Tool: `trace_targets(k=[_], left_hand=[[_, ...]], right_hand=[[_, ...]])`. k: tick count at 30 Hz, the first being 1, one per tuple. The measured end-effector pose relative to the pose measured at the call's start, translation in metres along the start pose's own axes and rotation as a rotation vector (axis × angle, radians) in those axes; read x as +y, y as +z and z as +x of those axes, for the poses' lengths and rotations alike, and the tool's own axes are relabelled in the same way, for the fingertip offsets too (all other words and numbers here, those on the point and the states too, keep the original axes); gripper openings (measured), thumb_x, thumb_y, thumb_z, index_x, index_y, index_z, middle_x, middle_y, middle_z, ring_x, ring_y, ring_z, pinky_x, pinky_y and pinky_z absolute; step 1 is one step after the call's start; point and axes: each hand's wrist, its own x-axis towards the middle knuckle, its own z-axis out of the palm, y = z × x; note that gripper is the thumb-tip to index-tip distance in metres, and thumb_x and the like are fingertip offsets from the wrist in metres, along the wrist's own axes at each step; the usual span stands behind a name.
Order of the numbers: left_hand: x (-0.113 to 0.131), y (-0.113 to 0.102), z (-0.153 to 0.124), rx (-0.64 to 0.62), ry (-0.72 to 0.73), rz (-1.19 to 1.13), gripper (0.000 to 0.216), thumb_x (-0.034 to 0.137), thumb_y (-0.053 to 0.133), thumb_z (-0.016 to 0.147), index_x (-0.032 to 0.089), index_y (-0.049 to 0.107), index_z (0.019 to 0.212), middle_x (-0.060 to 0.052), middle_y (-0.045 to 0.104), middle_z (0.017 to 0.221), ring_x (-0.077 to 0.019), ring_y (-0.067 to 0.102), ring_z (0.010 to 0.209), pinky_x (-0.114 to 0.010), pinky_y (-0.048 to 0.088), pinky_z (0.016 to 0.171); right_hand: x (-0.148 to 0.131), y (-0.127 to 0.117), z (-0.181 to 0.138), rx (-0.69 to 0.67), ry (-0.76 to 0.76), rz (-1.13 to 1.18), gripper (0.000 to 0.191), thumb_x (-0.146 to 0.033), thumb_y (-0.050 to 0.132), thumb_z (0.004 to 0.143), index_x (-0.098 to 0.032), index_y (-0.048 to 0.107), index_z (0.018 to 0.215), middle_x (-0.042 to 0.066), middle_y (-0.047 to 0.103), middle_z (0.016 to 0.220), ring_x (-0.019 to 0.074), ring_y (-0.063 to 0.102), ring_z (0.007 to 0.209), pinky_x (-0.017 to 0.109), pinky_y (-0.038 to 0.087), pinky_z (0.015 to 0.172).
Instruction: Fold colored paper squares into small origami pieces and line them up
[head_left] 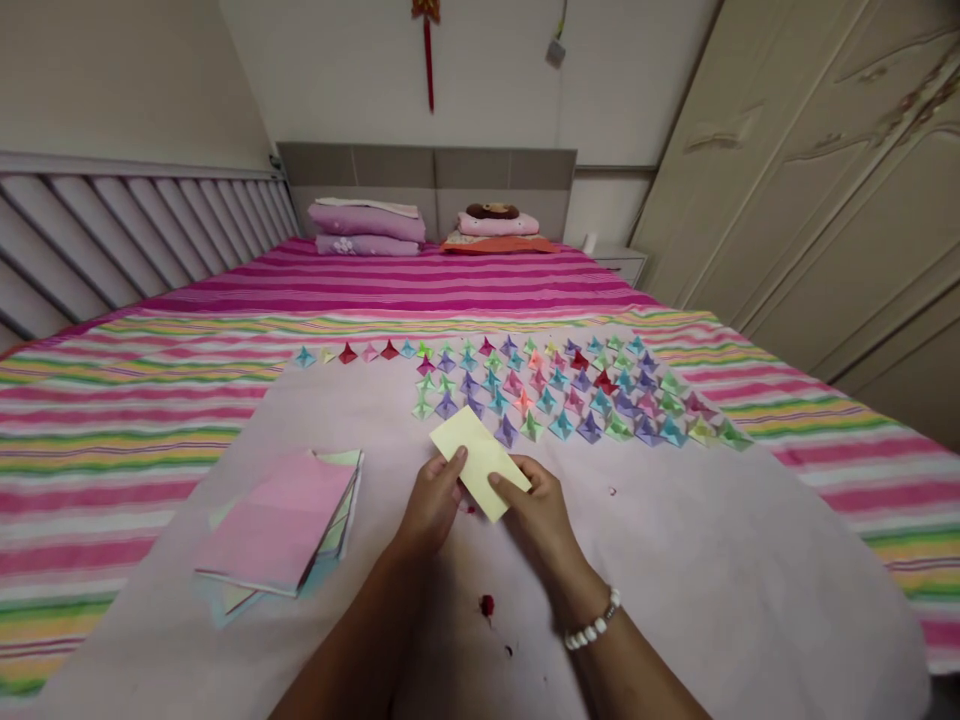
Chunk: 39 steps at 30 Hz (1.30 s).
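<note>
A pale yellow sheet of paper (480, 462), rectangular and tilted, is held up between both hands. My left hand (436, 500) pinches its left edge with the thumb on top. On the right, my right hand (541, 505) grips the opposite side, its thumb lying across the paper and a beaded bracelet on the wrist. Just beyond the paper, rows of small folded paper pieces (589, 428) in many colours stand on a whitish sheet (712, 580). To the left lies a stack of coloured paper (277, 510), pink on top.
Under the whitish sheet is a bed with a striped cover (90, 440). A dark red scrap (487, 606) lies between my forearms. Folded bedding (367, 225) sits by the headboard (390, 180). A railing (112, 230) runs along the left, a wardrobe (840, 190) along the right.
</note>
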Motion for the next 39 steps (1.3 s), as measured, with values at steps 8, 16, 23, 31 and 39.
trace_targets(k=[8,16,23,31,39], left_hand=[[-0.002,-0.009,0.004,0.038,-0.031,0.078,0.039,0.038,0.079,0.066,0.010,0.069,0.091,-0.010,0.074,0.081,-0.0215,0.069,0.068,-0.026,0.048,0.053],[0.004,-0.010,0.005,0.100,0.021,0.001,0.034,0.033,0.080,0.066,0.011,0.070,0.090,-0.012,0.075,0.093,-0.0257,0.070,0.091,-0.037,0.054,0.084],[0.000,-0.010,0.005,0.040,0.009,0.007,0.038,0.032,0.081,0.065,0.008,0.070,0.092,-0.015,0.074,0.094,-0.0272,0.069,0.093,-0.042,0.053,0.089],[-0.001,-0.006,0.003,-0.006,-0.036,0.009,0.040,0.038,0.081,0.066,0.009,0.069,0.092,-0.014,0.074,0.091,-0.0252,0.070,0.090,-0.041,0.053,0.089],[-0.003,-0.007,0.002,0.021,-0.006,0.129,0.039,0.031,0.088,0.056,0.014,0.073,0.088,-0.007,0.075,0.091,-0.0153,0.067,0.080,-0.027,0.052,0.077]], right_hand=[[-0.003,-0.010,0.003,-0.054,-0.039,0.019,0.045,-0.045,0.062,0.082,-0.021,0.064,0.120,0.008,0.072,0.102,0.0222,0.066,0.079,0.038,0.054,0.073],[-0.006,-0.012,-0.002,-0.193,-0.517,-0.415,0.049,-0.015,0.062,0.075,-0.031,0.065,0.121,0.002,0.023,0.159,0.0280,0.026,0.144,0.049,0.027,0.115],[0.001,-0.009,0.002,-0.115,-0.435,-0.351,0.015,-0.022,0.069,0.076,-0.025,0.075,0.089,0.008,0.043,0.148,0.0283,0.047,0.130,0.047,0.036,0.108],[-0.001,-0.005,0.008,-0.012,-0.161,-0.082,0.019,-0.038,0.076,0.068,-0.019,0.073,0.072,0.010,0.067,0.114,0.0256,0.063,0.100,0.038,0.048,0.086],[-0.004,-0.003,0.006,-0.004,-0.061,0.000,0.019,-0.034,0.077,0.067,-0.018,0.068,0.067,-0.001,0.066,0.067,0.0150,0.057,0.064,0.028,0.045,0.064]])
